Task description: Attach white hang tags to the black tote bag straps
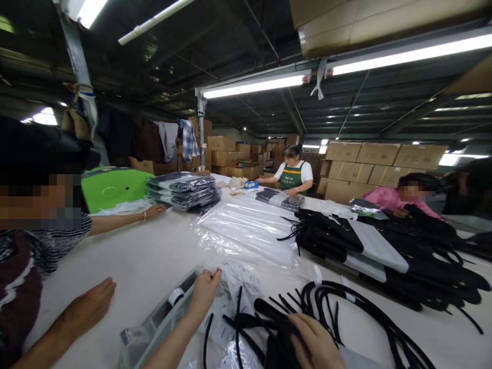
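My left hand (pixel 205 289) is closed, its fingers pinching at the edge of a heap of clear plastic bags (pixel 242 282) in front of me. Beneath that forearm is a grey tray (pixel 154 328) with small items in it. At the bottom, my right hand (pixel 317 338) grips a folded black fabric piece (pixel 279 323), which has thin black straps hanging from it. Its fingertips are partly hidden by the fabric. Looped black cords (pixel 369 307) lie to the right of this hand.
A person at the left rests one hand (pixel 86 310) on the white table (pixel 149 256). Clear plastic sheets (pixel 249 225) lie mid-table, with bagged stacks (pixel 184 189) behind. Black garments (pixel 400 246) are piled at right. Two more people work across the table.
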Available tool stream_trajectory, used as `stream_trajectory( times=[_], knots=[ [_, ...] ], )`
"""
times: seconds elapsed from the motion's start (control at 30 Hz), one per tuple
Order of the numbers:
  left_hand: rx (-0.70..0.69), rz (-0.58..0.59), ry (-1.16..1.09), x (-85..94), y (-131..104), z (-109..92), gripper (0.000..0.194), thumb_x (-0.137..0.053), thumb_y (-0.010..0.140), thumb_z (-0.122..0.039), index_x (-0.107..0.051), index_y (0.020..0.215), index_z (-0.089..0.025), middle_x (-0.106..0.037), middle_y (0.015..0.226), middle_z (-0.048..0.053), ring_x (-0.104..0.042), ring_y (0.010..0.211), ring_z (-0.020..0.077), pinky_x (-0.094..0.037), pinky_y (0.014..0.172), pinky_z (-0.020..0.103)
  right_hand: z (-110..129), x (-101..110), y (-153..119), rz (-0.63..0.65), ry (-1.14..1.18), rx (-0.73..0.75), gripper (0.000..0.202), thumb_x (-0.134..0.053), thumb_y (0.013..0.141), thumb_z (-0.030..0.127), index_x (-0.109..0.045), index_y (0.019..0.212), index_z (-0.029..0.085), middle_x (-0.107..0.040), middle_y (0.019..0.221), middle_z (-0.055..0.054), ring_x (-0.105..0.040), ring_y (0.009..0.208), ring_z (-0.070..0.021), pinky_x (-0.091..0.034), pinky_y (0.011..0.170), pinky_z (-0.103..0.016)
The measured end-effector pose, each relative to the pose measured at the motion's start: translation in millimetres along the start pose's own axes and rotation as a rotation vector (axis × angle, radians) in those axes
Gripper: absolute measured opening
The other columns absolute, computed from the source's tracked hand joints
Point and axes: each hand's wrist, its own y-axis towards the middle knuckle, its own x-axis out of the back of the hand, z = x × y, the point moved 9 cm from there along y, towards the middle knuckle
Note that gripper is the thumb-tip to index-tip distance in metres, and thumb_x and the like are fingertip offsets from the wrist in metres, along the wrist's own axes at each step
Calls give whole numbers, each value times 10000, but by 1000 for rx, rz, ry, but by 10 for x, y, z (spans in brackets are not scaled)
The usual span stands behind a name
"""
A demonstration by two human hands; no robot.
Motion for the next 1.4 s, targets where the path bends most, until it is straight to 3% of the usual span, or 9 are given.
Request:
stream_trajectory(
  times=[0.17,0.3,0.53,0.73,0.97,1.13,1.27,1.33,1.4],
  knots=[
    [-71,58,-160,14,-111,72,413,-392,697,-487,-610,635,-142,-514,474,11,-507,494,166,-370,472,248,297,-715,994,296,33,-196,585,-385,662,28,-437,1236,124,-484,1257,-100,-411,1175,-205,-333,975,-337],
    [-46,94,-231,-39,-116,113,422,-367,698,-504,-583,628,-147,-423,450,-20,-436,459,142,-347,461,242,266,-1084,1272,416,24,-275,713,-417,563,16,-384,1267,120,-523,1192,-127,-431,1145,-244,-290,966,-407],
    [-49,89,-228,-49,-35,55,437,-375,683,-532,-579,611,-152,-428,445,-16,-425,453,143,-337,470,249,302,-973,1353,418,47,-151,308,-370,735,148,-628,897,193,-611,921,-71,-568,852,-188,-381,771,-296],
    [-6,67,-248,-63,5,67,488,-400,640,-574,-612,646,-135,-499,449,15,-476,455,170,-356,447,260,373,-1067,1378,415,84,-95,686,-440,533,41,-446,1203,194,-456,1278,-71,-383,1180,-196,-249,966,-340],
    [-33,91,-277,-126,35,123,471,-416,664,-572,-611,648,-144,-594,538,36,-549,505,179,-395,440,249,375,-1093,1435,386,28,-108,520,-417,603,52,-520,1100,166,-595,987,-91,-514,959,-225,-323,841,-357],
    [-30,-187,-143,226,-67,136,593,-471,683,-529,-515,1051,-66,-608,662,53,-566,540,189,-476,525,308,353,-934,1478,366,5,-45,283,-322,789,124,-579,897,168,-583,913,-84,-558,808,-181,-366,713,-279],
    [-388,-569,52,642,-480,-290,616,-499,756,-404,-336,1269,-103,-552,1078,169,-595,827,225,-510,701,357,356,-834,1465,330,-51,-52,239,-349,775,100,-575,813,170,-582,875,-78,-552,783,-177,-365,689,-272],
    [-719,-562,151,570,-672,-565,552,-492,784,-271,-319,1303,-204,-538,1169,117,-561,993,220,-491,808,324,468,-701,1449,241,-121,-4,226,-384,730,74,-563,830,172,-579,873,-78,-541,790,-190,-370,704,-293],
    [-974,-401,178,307,-716,-676,504,-444,792,-195,-359,1283,-270,-563,1175,43,-555,1034,179,-494,800,239,677,-569,1422,138,-197,129,200,-440,675,90,-546,822,175,-575,827,-73,-533,757,-203,-387,676,-312]
  ],
)
